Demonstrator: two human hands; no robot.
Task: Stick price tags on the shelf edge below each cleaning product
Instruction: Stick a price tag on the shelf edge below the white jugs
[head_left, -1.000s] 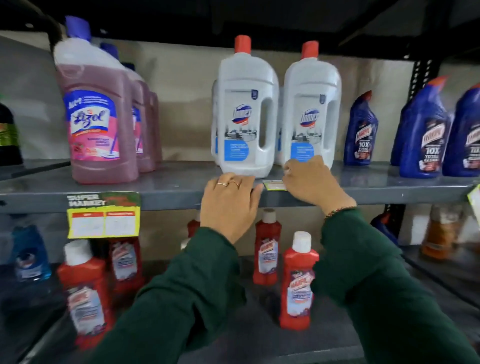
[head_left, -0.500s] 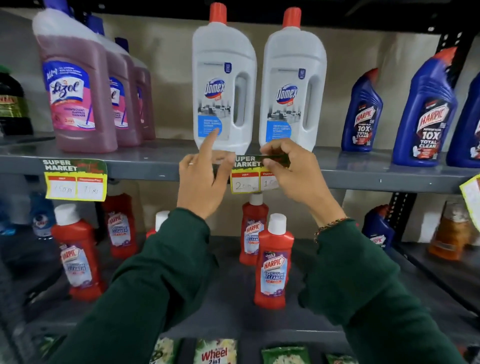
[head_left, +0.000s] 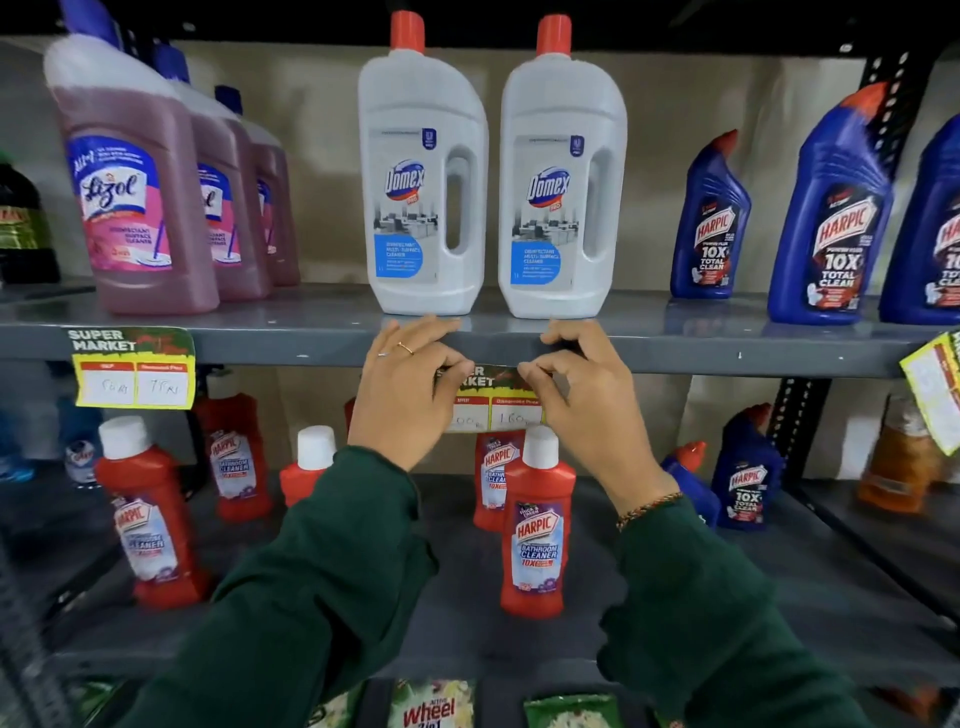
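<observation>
Both hands pinch the yellow-and-green paper price tag (head_left: 493, 397) against the grey metal shelf edge (head_left: 675, 356) below two white Domex bottles (head_left: 423, 171): left hand (head_left: 402, 387) on its left end, right hand (head_left: 582, 400) on its right.

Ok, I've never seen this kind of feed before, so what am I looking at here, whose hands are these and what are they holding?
There is no machine: this is one camera worn on a person's head, looking forward and down at store shelves. The left hand and right hand, in green sleeves, each pinch an end of a price tag against the grey shelf edge, below two white bottles. On the same shelf stand pink bottles at left, with a tag already stuck below them, and blue bottles at right. Red bottles stand on the shelf underneath.
</observation>
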